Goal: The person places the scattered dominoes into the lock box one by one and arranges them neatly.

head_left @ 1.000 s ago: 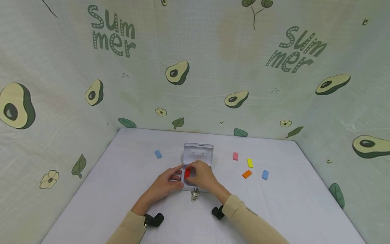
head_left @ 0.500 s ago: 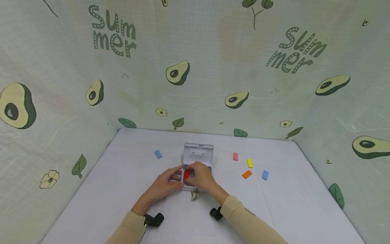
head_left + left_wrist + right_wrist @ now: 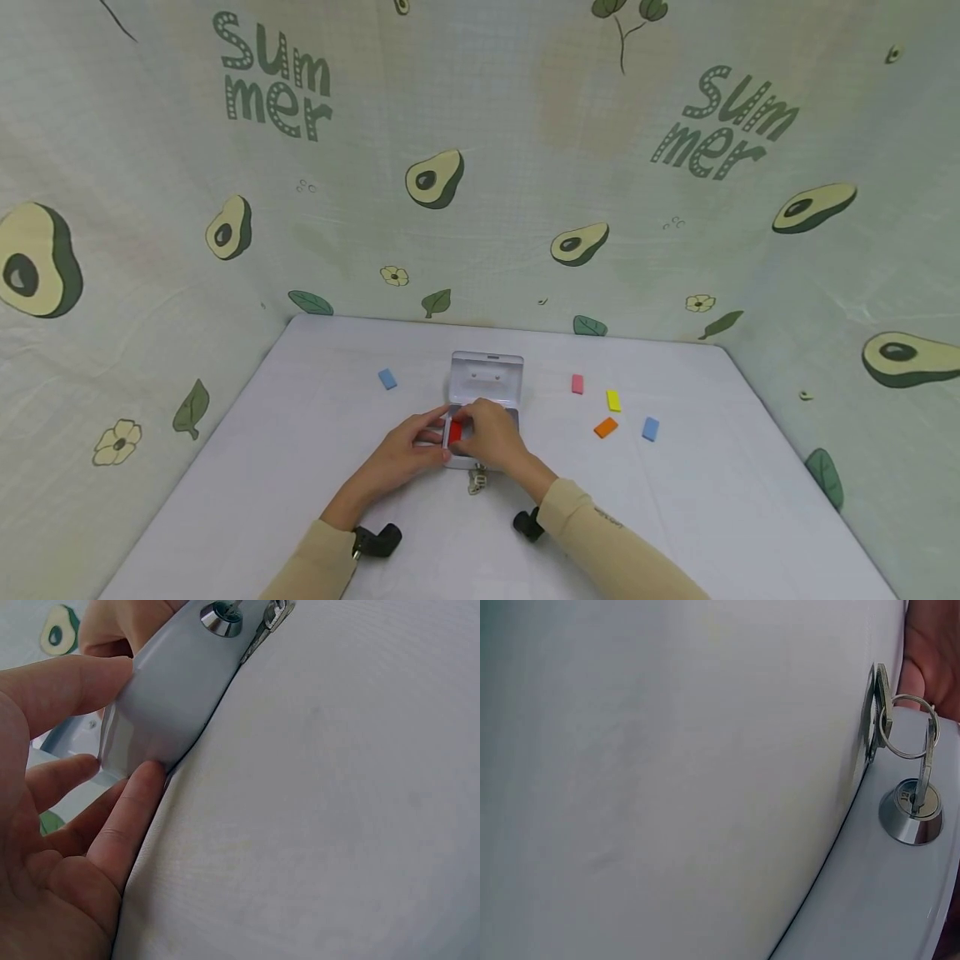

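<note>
A small pale grey metal cash box [image 3: 495, 375] stands with its lid raised. My left hand [image 3: 408, 454] holds its left end, thumb [image 3: 105, 675] at the front top edge and fingers against the side. Inside the box, my right hand [image 3: 491, 433] pinches a red block [image 3: 455, 431] near the left wall; the back of the hand hides much of the interior. A key sits in the round front lock [image 3: 913, 814], and another key hangs from its ring [image 3: 885, 735]. The right fingertips are out of sight in the right wrist view.
To the right on the white table [image 3: 300, 400] lie a pink block [image 3: 577, 384], a yellow block [image 3: 613, 401], an orange block [image 3: 606, 427] and a blue block [image 3: 650, 429]. Another blue block [image 3: 387, 379] lies left of the box. Printed cloth walls [image 3: 495, 167] surround the table.
My right hand and forearm have shifted slightly left, with the red block now closer to the box's left wall. The left hand stays in place at the box.
</note>
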Demonstrator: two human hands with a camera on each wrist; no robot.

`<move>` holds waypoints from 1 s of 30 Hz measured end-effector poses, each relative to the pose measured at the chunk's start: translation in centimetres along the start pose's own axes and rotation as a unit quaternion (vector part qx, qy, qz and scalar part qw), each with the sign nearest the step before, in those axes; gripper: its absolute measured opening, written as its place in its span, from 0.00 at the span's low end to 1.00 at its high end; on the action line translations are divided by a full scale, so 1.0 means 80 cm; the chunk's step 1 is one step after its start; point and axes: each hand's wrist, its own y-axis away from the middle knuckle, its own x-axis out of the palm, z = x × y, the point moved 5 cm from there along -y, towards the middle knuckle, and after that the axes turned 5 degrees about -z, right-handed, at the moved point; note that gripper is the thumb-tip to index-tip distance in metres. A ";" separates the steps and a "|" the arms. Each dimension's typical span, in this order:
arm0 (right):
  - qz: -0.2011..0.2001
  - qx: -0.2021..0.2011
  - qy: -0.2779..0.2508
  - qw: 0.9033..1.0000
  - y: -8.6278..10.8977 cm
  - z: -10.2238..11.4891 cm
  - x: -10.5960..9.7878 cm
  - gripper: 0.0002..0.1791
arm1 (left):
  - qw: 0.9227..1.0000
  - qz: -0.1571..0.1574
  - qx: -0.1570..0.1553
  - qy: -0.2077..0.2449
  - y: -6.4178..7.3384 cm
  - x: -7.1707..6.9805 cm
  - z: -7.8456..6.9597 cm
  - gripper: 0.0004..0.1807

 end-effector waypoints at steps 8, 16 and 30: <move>0.000 0.002 0.012 1.000 -0.002 0.002 0.001 0.20 | 1.000 0.000 0.001 0.001 0.001 -0.001 -0.002 0.42; -0.001 0.007 0.025 1.000 0.000 0.005 0.001 0.20 | 1.000 0.001 0.001 -0.006 -0.001 -0.001 0.000 0.42; 0.007 0.019 0.030 0.999 0.000 0.004 0.002 0.20 | 1.000 0.006 0.009 0.003 0.000 0.000 -0.001 0.41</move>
